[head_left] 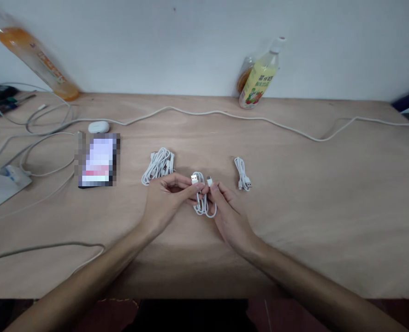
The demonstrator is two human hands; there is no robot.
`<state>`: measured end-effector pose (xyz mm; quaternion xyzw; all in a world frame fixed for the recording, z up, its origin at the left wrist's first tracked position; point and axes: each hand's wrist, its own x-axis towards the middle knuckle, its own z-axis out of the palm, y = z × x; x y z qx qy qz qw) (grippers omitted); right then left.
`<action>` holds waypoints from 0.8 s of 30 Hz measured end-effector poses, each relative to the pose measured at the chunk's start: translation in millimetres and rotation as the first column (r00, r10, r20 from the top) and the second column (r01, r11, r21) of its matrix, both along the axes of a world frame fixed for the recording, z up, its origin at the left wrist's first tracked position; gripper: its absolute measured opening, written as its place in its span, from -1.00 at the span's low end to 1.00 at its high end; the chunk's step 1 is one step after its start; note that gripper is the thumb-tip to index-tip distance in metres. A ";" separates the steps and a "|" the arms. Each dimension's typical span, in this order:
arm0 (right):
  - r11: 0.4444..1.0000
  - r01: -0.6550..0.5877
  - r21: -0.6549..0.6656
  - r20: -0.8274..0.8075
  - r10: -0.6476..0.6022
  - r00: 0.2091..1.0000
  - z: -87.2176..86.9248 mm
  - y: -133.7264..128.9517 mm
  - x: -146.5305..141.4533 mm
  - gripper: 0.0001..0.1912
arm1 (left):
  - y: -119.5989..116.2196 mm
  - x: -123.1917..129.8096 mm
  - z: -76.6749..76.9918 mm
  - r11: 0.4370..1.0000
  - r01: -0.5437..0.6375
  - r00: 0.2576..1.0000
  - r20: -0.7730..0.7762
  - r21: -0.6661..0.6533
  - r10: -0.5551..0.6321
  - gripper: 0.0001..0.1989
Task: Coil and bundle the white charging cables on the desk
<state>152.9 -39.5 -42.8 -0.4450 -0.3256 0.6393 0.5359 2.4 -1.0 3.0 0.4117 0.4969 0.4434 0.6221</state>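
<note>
Between my hands, above the middle of the table, is a coiled white USB cable (201, 208). My left hand (168, 198) pinches it near the large USB plug, which points away from me. With thumb and fingers, my right hand (230, 212) grips the same cable by its smaller plug. Just beyond my left hand lies a pile of coiled white cables (159, 163). One more bundled white USB cable (242, 174) rests on the table to the right, apart from my right hand.
A phone (98, 161) and a white earbud case (99, 127) lie left. Long white cords (225, 113) run across the wooden table (322, 198). By the wall stand an orange drink bottle (34, 60) and a yellow-labelled bottle (259, 78). A white object (0, 189) sits at the left edge.
</note>
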 end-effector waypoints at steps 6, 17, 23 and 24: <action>0.999 -0.036 0.015 -0.040 0.037 0.999 3.1 0.6 -0.8 -0.49 | 1.0 -0.2 0.2 1.000 0.007 1.000 -0.016 -0.005 -0.007 -0.72; 0.999 -0.039 0.017 -0.053 0.040 0.998 3.7 0.7 0.4 -0.51 | 1.1 -0.4 0.6 1.000 0.024 0.999 0.030 -0.006 -0.024 -0.74; 0.999 -0.041 0.008 -0.102 0.041 0.994 5.8 1.0 1.3 -0.53 | 1.1 -0.3 0.8 1.000 0.017 1.000 0.021 -0.017 -0.017 -0.74; 0.999 -0.040 0.010 -0.105 0.041 0.994 5.9 1.0 1.4 -0.53 | 1.3 -0.2 0.9 1.000 0.018 1.000 0.021 -0.018 -0.018 -0.75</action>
